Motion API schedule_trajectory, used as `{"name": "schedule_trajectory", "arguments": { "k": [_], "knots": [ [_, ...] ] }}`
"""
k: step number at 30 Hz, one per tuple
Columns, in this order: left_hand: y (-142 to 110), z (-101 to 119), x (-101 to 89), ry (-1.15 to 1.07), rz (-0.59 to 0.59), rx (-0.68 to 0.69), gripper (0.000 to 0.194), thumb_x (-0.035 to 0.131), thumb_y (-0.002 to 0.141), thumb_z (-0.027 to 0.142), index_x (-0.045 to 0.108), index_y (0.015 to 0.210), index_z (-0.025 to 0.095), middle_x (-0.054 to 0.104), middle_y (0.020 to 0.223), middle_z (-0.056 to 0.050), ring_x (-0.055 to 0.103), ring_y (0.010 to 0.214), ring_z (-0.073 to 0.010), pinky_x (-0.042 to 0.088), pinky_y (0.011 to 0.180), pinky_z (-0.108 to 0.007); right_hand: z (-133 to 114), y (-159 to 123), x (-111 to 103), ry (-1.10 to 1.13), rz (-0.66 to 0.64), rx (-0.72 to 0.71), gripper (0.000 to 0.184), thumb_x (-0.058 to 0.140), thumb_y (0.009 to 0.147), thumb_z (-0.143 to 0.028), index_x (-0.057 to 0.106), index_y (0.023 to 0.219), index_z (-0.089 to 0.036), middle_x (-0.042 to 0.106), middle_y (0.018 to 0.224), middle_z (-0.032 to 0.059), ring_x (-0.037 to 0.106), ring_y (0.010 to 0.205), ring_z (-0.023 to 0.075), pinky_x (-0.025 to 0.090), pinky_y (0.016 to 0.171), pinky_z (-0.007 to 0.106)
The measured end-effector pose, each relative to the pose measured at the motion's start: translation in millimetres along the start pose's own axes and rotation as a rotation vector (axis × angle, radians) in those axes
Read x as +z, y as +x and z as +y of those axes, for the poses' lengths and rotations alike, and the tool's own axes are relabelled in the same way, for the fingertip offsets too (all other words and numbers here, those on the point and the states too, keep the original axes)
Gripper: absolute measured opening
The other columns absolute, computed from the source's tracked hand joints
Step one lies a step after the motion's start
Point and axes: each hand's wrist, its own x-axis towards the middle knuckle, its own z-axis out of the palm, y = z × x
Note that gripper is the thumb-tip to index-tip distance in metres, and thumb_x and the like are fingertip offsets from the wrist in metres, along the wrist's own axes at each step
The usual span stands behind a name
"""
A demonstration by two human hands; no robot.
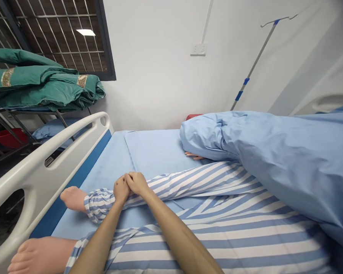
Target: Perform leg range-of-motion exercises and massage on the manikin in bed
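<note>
A manikin in blue-and-white striped trousers lies on the bed, its feet toward the left. My left hand (121, 188) and my right hand (137, 182) sit side by side, touching, on the shin of its far leg (183, 182). Both hands are closed round the striped trouser leg, with the fingertips hidden on the far side. The far bare foot (74, 198) sticks out of a bunched cuff to the left of my hands. Nearer to me lies the other leg (217, 243), under my forearms, with its bare foot (40, 255) at the lower left.
A light blue quilt (286, 148) is folded back over the manikin's upper body; part of a hand (194, 156) shows beneath it. The white bed end board (60, 140) rises at the left. Beyond stand green folded bedding (45, 85), a red basin (10, 137) and an IV pole (255, 62).
</note>
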Motion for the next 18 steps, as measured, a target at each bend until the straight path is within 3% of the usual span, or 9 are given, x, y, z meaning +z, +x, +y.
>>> {"name": "schedule_trajectory", "arguments": {
  "k": [5,12,14,18],
  "knots": [
    [3,5,0.4,-0.020,0.008,0.000,0.033,0.034,0.083,0.032,0.055,0.061,0.018,0.063,0.069,-0.006,0.051,0.065,-0.0155,0.034,0.060,-0.025,17,-5,6,0.197,0.062,0.062,0.042,0.038,0.087,-0.038,0.053,0.053,-0.019,0.051,0.050,-0.0012,0.041,0.050,0.0114,0.026,0.051,0.023],
    [11,46,9.8,-0.428,0.123,-0.086,0.027,0.038,0.075,0.030,0.037,0.049,0.020,0.039,0.046,0.004,0.038,0.050,-0.0103,0.029,0.049,-0.022,27,3,0,0.687,0.102,0.144,0.048,0.033,0.086,-0.046,0.044,0.049,-0.018,0.034,0.044,-0.0052,0.032,0.043,0.0085,0.026,0.042,0.021],
    [7,52,16.2,-0.447,0.156,-0.127,0.028,0.036,0.075,0.030,0.034,0.049,0.021,0.036,0.046,0.005,0.035,0.048,-0.0097,0.028,0.047,-0.022,27,4,0,0.707,0.138,0.179,0.046,0.035,0.085,-0.045,0.042,0.048,-0.018,0.034,0.044,-0.0051,0.032,0.044,0.0085,0.026,0.042,0.021],
    [-6,47,26.6,-0.325,0.154,-0.088,0.032,0.035,0.079,0.034,0.039,0.050,0.020,0.046,0.050,0.002,0.038,0.051,-0.0102,0.028,0.050,-0.023,26,2,0,0.631,0.204,0.221,0.043,0.038,0.084,-0.043,0.038,0.048,-0.019,0.035,0.046,-0.0047,0.032,0.047,0.0089,0.026,0.043,0.021]
  ]
}}
